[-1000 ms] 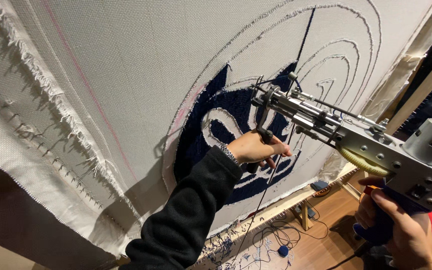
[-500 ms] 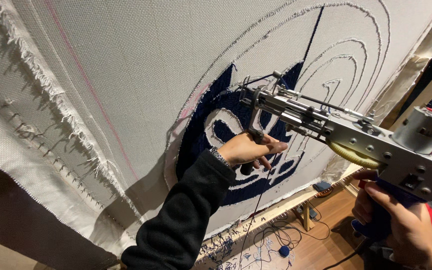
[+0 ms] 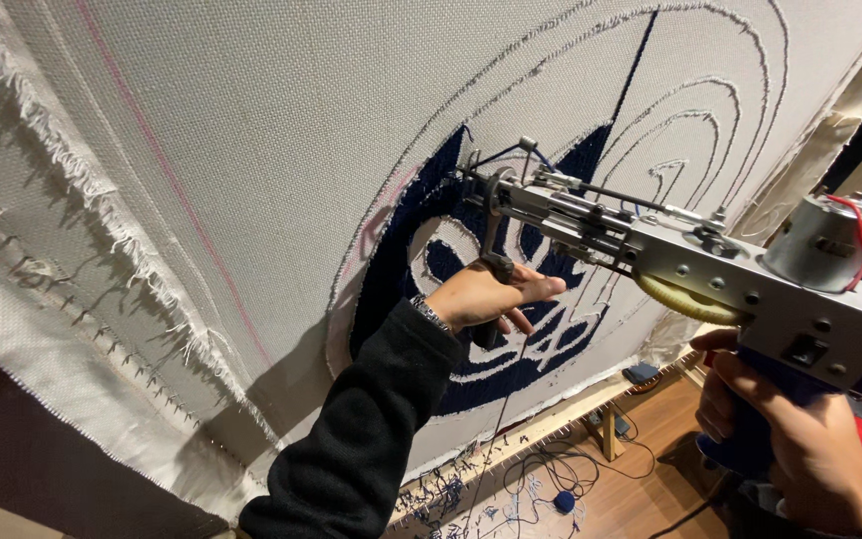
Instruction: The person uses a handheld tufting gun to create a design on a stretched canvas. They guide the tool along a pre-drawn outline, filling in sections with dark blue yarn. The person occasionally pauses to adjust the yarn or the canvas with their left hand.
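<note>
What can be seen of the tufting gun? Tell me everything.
The tufting gun is grey metal, boxy, with a cylindrical motor at the rear, a yellowish gear and thin rods running to the needle end, which is against the stretched cloth. The left hand grips its front handle; the right hand holds the blue rear grip.

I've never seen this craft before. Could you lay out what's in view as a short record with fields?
Tool: a metal tufting gun with a blue grip, tip against the cloth
Left hand: left hand steadies the gun's front handle, fingers partly spread
Right hand: right hand wraps the rear grip
Surface: pale backing cloth stretched on a wooden frame, edges frayed
Pattern: dark blue tufted patch inside curved outlines
Floor: yarn scraps and cables below
</note>
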